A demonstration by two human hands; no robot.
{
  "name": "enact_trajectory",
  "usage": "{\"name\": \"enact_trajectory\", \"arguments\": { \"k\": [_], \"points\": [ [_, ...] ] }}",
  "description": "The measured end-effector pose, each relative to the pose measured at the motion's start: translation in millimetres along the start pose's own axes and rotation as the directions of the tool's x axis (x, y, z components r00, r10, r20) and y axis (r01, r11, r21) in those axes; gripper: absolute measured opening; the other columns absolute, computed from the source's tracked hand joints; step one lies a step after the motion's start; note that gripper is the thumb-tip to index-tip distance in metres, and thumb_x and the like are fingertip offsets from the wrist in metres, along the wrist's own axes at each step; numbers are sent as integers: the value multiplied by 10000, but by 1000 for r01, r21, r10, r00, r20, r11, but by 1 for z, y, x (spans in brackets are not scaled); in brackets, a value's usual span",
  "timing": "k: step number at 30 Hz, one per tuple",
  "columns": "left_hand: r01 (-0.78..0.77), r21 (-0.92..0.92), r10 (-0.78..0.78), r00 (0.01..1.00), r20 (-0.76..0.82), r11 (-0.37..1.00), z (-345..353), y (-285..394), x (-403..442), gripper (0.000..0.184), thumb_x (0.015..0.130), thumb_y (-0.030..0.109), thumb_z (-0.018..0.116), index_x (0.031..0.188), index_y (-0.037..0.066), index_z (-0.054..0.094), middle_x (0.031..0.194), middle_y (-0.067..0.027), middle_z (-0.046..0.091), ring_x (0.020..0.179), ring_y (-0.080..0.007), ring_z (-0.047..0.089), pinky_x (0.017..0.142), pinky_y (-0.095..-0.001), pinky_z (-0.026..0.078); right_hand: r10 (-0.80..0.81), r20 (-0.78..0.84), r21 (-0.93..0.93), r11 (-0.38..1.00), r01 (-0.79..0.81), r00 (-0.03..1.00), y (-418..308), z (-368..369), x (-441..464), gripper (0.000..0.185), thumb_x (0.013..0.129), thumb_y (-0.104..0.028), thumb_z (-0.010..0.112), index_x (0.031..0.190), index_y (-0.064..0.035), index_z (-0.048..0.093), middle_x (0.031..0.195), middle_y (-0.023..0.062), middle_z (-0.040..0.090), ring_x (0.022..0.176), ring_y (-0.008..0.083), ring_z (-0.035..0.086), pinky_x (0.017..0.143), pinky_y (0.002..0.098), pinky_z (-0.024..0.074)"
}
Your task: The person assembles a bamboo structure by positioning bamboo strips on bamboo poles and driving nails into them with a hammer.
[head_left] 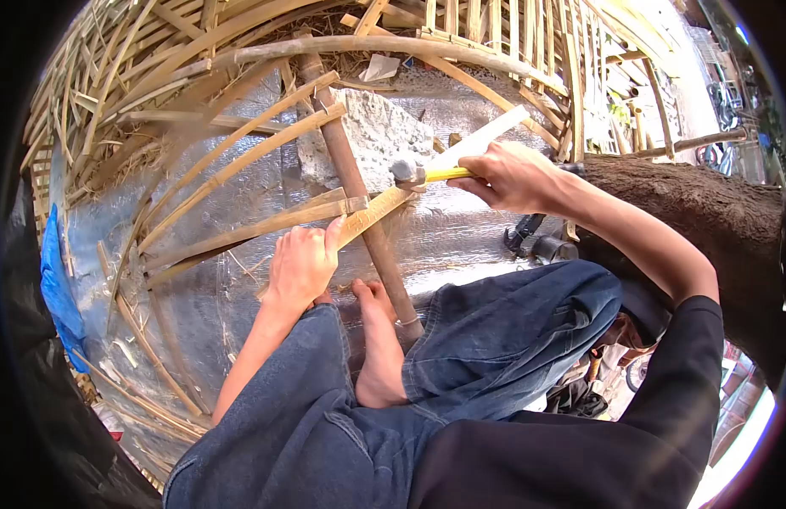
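Observation:
My left hand (303, 265) is closed around the lower end of a split bamboo strip (378, 206). The strip slants up to the right, crossing over a brown wooden pole (349, 170). In my right hand (513, 180) is a hammer (444, 175), gripped by its yellow handle. Its grey metal head is at the strip, just right of the pole; I cannot tell whether they touch. Behind the head lies a rough pale stone block (380, 131). More bamboo strips (240, 176) end against the pole on the left. My bare foot (378, 343) is beside the pole's near end.
Bamboo slat frames (495, 30) curve along the far side. A thick tree trunk (690, 199) lies at the right. Dark metal tools (529, 239) rest near my knee. Silvery sheeting (469, 229) covers the ground, and a blue plastic sheet (60, 288) hangs at the left.

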State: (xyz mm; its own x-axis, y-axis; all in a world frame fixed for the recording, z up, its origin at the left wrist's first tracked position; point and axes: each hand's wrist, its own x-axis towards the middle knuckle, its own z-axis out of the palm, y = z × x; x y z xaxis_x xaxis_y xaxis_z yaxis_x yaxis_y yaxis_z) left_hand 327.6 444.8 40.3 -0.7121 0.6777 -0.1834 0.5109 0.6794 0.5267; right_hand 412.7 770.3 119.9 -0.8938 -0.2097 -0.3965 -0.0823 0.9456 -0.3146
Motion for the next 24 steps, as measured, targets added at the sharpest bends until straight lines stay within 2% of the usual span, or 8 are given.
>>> {"name": "enact_trajectory", "arguments": {
  "k": [1,3,4,9,12,19,21,24],
  "points": [
    [-15,-21,14,1000,-10,1000,2,-2,1,596,1045,355,464,689,-70,684,706,-318,628,715,-481,651,719,-542,528,1,11,-2,1000,-1,1000,5,5,1,287,1008,-302,598,994,-31,691,649,146,604,535,306,580,510,431,449],
    [-28,-54,29,999,16,998,2,-6,3,592,1045,351,464,699,-75,685,714,-320,628,725,-487,648,721,-544,525,-132,-122,65,988,141,984,15,11,2,411,1022,-377,558,889,-10,688,554,132,577,458,304,562,465,434,463],
    [-45,-77,47,998,35,996,0,-7,5,587,1045,348,464,710,-81,685,722,-323,628,735,-493,645,723,-546,521,-136,-113,65,988,144,984,16,10,2,411,1022,-377,558,889,-10,688,554,132,577,458,304,562,465,434,463],
    [-23,-78,30,995,97,997,-5,-6,7,537,1049,329,453,789,-65,709,763,-309,643,779,-490,633,758,-545,512,-55,-4,133,990,55,998,17,6,1,361,1014,-359,572,947,-22,681,557,155,567,488,336,575,498,449,466],
    [-39,-91,47,995,85,995,-1,-5,5,515,1052,324,445,827,-49,721,783,-299,653,795,-485,625,782,-541,507,-137,-23,129,982,138,990,25,7,5,253,1002,-279,600,1017,-41,685,542,146,544,502,343,571,522,445,441],
    [-27,-40,32,992,125,999,1,-9,9,534,1056,325,433,807,-54,716,798,-300,656,810,-502,620,793,-542,503,-176,-73,178,966,186,982,37,20,4,280,1005,-311,596,1034,-46,682,559,158,553,546,361,595,548,467,455],
    [-43,-62,49,994,94,997,1,-9,9,549,1059,329,428,789,-58,708,801,-306,654,812,-506,620,793,-545,500,-223,-120,186,952,242,968,37,19,4,303,1010,-321,586,1046,-35,678,555,153,559,539,356,597,549,450,471],
    [-54,-70,60,995,84,996,2,-8,8,573,1064,336,419,762,-65,695,796,-304,652,808,-507,618,786,-547,496,-205,-110,181,958,222,973,39,21,3,336,1020,-338,573,1057,-21,679,561,154,571,533,353,595,549,432,486]
  ]
}}
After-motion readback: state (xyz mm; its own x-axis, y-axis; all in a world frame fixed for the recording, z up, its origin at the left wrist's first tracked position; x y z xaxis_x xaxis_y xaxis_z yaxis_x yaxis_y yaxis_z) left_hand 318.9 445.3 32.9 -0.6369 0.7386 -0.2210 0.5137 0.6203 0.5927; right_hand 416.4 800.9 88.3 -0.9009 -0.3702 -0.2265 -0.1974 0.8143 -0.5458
